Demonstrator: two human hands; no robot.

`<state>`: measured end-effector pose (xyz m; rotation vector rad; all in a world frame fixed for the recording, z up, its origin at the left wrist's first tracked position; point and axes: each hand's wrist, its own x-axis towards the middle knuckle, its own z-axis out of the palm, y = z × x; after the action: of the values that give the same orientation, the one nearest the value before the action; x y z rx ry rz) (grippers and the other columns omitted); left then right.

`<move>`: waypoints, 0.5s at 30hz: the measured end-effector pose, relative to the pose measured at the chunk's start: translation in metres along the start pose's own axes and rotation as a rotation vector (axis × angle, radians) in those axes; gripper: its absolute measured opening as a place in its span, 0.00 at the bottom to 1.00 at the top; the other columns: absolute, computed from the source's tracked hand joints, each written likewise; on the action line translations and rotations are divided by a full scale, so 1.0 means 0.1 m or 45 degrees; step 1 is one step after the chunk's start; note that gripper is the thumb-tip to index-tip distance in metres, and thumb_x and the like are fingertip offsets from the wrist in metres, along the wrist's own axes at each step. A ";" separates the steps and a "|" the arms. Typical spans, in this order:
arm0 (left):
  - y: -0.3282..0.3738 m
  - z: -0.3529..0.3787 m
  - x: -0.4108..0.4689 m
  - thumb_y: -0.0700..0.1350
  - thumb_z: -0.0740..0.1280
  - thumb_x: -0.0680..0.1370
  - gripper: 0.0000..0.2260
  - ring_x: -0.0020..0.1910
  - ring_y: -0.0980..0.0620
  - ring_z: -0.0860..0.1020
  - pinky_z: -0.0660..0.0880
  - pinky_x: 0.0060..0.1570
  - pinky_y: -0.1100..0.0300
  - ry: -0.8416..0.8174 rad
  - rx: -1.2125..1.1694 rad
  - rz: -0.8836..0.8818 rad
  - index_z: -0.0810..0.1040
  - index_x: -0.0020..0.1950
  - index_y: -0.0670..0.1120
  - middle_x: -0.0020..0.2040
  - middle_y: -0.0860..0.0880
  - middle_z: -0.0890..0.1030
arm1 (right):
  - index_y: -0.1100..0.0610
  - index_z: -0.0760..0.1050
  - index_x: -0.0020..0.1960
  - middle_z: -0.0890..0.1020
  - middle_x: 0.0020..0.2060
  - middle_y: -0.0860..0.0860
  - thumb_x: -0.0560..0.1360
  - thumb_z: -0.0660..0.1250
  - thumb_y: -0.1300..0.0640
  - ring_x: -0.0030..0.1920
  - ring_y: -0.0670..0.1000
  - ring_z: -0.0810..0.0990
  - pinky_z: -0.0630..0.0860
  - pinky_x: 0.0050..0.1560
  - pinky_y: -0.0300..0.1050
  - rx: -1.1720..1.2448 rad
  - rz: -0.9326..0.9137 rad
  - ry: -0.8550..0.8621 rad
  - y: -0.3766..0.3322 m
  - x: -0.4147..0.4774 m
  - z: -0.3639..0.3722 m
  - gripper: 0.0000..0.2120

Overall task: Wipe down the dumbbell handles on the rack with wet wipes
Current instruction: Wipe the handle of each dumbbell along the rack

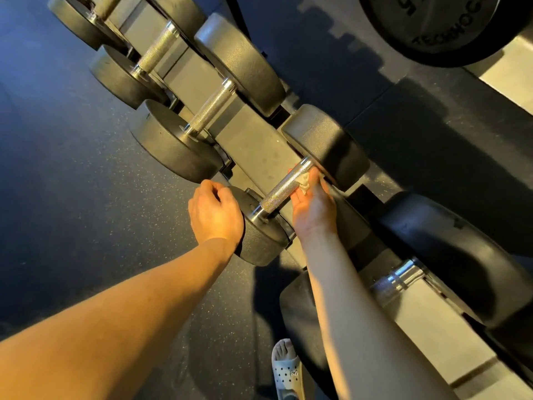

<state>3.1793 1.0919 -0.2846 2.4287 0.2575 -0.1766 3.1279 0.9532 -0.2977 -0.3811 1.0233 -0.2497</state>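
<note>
On the rack [253,140], right hand [313,204] grips a crumpled wet wipe [304,182] round the knurled dumbbell handle [284,188]; left hand [215,215] clasps that dumbbell's near head [261,235].

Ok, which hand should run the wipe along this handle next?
Right. The right hand holds the wet wipe against the handle; the left hand has no wipe and holds only the near weight head.

My left hand [215,215] and right hand [313,209] are bare, and so are both forearms [129,307] as far as I can see. Lower down I wear a pale slide sandal [287,373] with small round holes across its strap, my toes [284,348] showing at the open front.
</note>
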 end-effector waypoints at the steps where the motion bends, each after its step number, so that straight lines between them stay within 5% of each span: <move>1: 0.00 0.00 0.00 0.50 0.54 0.81 0.09 0.51 0.44 0.76 0.78 0.53 0.42 -0.001 -0.002 0.002 0.72 0.47 0.51 0.45 0.49 0.77 | 0.53 0.76 0.66 0.79 0.67 0.55 0.77 0.70 0.51 0.70 0.56 0.74 0.64 0.74 0.57 -0.047 -0.013 0.052 -0.02 -0.01 -0.01 0.19; 4: 0.00 0.01 0.01 0.48 0.56 0.82 0.08 0.51 0.44 0.77 0.78 0.52 0.43 0.005 0.005 0.011 0.73 0.47 0.50 0.45 0.49 0.78 | 0.48 0.79 0.49 0.82 0.54 0.48 0.79 0.70 0.52 0.64 0.54 0.78 0.70 0.66 0.52 -0.252 -0.123 0.217 -0.04 -0.10 0.03 0.01; 10: 0.00 0.01 0.02 0.46 0.57 0.83 0.07 0.50 0.45 0.77 0.78 0.52 0.44 0.016 0.004 0.021 0.73 0.48 0.50 0.47 0.48 0.78 | 0.49 0.73 0.39 0.78 0.34 0.45 0.81 0.67 0.48 0.33 0.34 0.77 0.71 0.35 0.28 -1.040 -0.610 0.204 0.02 -0.40 -0.15 0.13; 13: 0.03 -0.02 0.00 0.46 0.58 0.83 0.07 0.51 0.44 0.77 0.77 0.53 0.44 -0.013 0.028 0.043 0.74 0.49 0.49 0.48 0.47 0.78 | 0.49 0.79 0.45 0.81 0.45 0.47 0.81 0.68 0.49 0.45 0.38 0.81 0.75 0.40 0.29 -1.261 -0.667 0.040 -0.04 -0.51 -0.19 0.07; 15: 0.03 -0.09 -0.03 0.44 0.59 0.82 0.09 0.57 0.43 0.75 0.73 0.56 0.48 -0.011 0.157 0.291 0.78 0.54 0.46 0.53 0.46 0.79 | 0.53 0.80 0.57 0.77 0.52 0.46 0.81 0.68 0.52 0.50 0.41 0.79 0.77 0.47 0.30 -1.420 -0.673 -0.100 -0.13 -0.59 -0.17 0.08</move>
<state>3.1776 1.0951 -0.2756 2.5562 -0.0367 -0.1035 3.0833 0.9603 -0.2536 -1.6675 0.8901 -0.1080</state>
